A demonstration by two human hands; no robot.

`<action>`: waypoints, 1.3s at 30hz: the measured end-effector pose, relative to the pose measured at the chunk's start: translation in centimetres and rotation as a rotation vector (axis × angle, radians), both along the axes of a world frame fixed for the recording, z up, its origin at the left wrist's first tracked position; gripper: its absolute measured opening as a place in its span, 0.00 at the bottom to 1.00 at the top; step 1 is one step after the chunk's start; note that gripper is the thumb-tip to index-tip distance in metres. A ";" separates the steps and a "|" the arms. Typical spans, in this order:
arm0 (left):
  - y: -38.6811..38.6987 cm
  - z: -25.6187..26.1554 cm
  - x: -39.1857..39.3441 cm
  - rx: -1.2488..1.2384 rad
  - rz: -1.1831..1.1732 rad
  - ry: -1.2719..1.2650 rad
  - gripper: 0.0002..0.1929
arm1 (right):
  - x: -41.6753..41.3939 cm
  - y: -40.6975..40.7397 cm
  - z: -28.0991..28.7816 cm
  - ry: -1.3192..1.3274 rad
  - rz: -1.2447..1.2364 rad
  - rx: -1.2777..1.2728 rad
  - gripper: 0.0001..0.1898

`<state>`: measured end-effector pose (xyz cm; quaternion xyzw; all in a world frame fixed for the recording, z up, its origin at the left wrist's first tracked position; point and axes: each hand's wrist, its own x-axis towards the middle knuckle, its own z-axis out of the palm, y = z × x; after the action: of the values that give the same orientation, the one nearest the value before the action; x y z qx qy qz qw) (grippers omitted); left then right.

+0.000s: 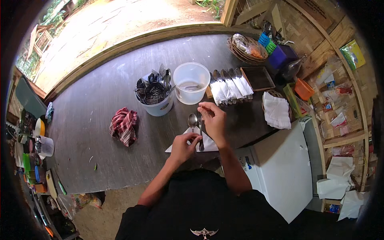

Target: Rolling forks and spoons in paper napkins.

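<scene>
My left hand pinches the handle of a metal spoon, its bowl pointing away from me. Beside it runs a second piece of cutlery, its handle end towards me. My right hand grips that piece near its far end; the fingers cover part of the head, so its kind is unclear. Beneath both lies a white paper napkin, a corner pointing away, at the table's near edge. Just beyond my hands stands a translucent plastic tub with a little cutlery at the bottom.
A bucket full of forks and spoons stands left of the tub. Napkin-wrapped cutlery sets lie in a row to the right. Beyond them are a wooden tray and stacked napkins. A checked red cloth lies left on the dark table.
</scene>
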<state>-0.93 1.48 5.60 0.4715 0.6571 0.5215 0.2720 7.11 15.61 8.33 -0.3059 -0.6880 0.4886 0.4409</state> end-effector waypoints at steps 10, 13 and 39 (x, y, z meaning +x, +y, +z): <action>-0.4 -2.6 1.2 -0.136 0.050 0.221 0.12 | 0.5 1.3 -6.8 -0.193 0.016 -0.045 0.08; -0.5 -2.8 1.1 -0.150 0.044 0.263 0.13 | 0.3 1.3 -7.8 -0.220 0.000 -0.058 0.08; -1.4 -2.7 1.4 -0.161 0.145 0.323 0.18 | 0.9 0.6 -9.5 -0.154 0.020 -0.118 0.16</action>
<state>0.47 0.04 2.93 0.4771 0.7641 0.4032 0.1612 8.03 16.25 -1.17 -0.3613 -0.6928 0.5076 0.3631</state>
